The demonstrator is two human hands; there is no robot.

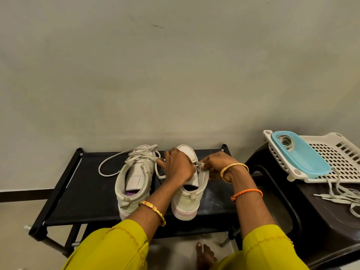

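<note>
Sneakers point(134, 199) stand on black rack point(87, 191) against beige wall point(175, 75).

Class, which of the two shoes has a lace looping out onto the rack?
The left shoe: its lace loops onto the rack. The right shoe beside it shows no such loop.

- The left hand point(176, 166) covers the lacing of the right shoe point(187, 203); its fingertips are out of sight.
- The pale piece point(200, 164) the right hand point(216, 162) pinches is too small to identify.
- The basket point(342, 160) and loose laces point(339, 197) run off the right edge.
- The bottom edge cuts off a bare foot point(204, 256).
</note>
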